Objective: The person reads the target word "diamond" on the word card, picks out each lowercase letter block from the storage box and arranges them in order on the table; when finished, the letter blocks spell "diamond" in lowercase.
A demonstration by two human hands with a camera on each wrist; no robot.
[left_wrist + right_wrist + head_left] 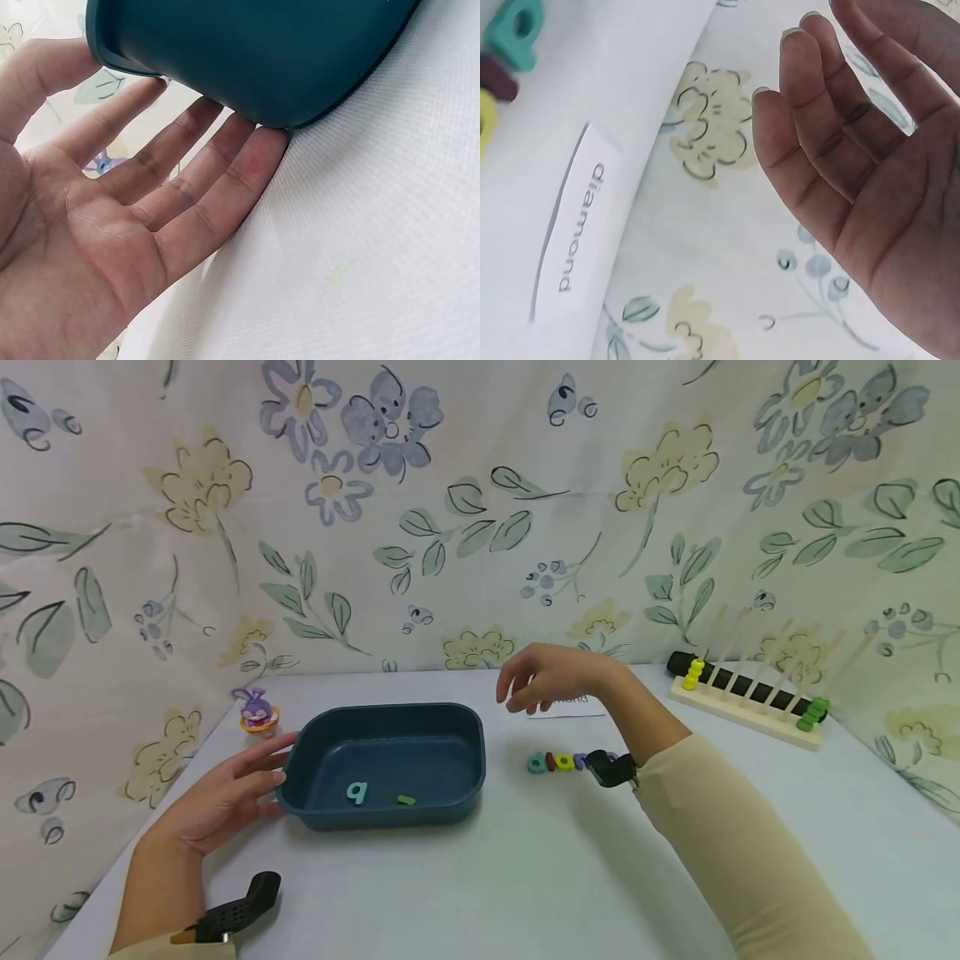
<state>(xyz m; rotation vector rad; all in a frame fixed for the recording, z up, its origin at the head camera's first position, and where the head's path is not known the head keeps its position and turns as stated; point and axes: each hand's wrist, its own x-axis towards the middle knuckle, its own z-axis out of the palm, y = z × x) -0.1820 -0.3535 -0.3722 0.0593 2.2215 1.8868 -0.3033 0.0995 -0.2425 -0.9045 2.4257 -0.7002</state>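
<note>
My left hand (228, 797) is at the left end of a dark teal plastic bin (382, 817), its fingers extended and fingertips against the outer wall (225, 67). Inside the bin lie a teal letter (357, 792) and a small green piece (406, 800). In the air to the right of the bin hangs my right hand (551, 677), fingers loosely bent, holding nothing. Behind it, partly covered in the head view, is a white card printed "diamond" (574, 232). Below that hand runs a row of coloured letters, including a teal one (536, 763) and a yellow one (564, 762); my right wrist camera overlaps the row's right end.
A purple rabbit-eared toy (257, 710) in an orange-rimmed base stands behind the bin's left end. At the back right is a wooden peg rack (742, 710) with yellow and green beads on its end pegs, and a black cylinder behind. Floral cloth (450, 568) hangs along the table's back.
</note>
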